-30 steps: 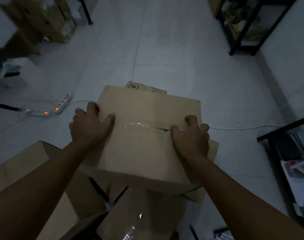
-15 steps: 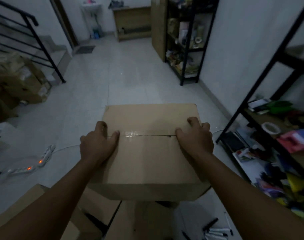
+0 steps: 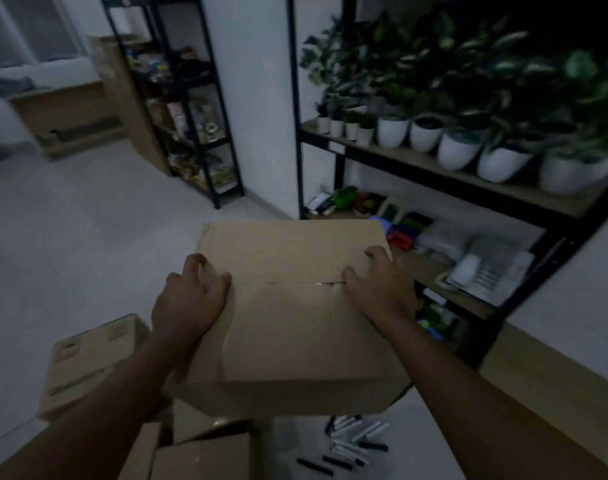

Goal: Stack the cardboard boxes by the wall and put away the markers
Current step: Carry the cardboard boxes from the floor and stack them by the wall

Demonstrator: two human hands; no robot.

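Two hands carried one cardboard box (image 3: 295, 313) in the head view, held level above the floor (image 3: 70, 244) with its taped top seam running left to right, so its long axis lay crosswise to the person. The left hand (image 3: 188, 303) gripped the box's left edge with spread fingers (image 3: 195, 263) curled over the side; the right hand (image 3: 378, 289) gripped the right edge likewise, thumb on the seam. A second earlier the box was just leaving the pile with bare floor beyond it; now the black shelf rack (image 3: 434, 168) with potted plants (image 3: 458, 150) against the wall stood just beyond the box, so the carry toward the wall looked well under way. Other boxes (image 3: 87, 362) lay below the held box to its left, and the markers (image 3: 354, 441) lay scattered on the floor beneath its right near corner, untouched.
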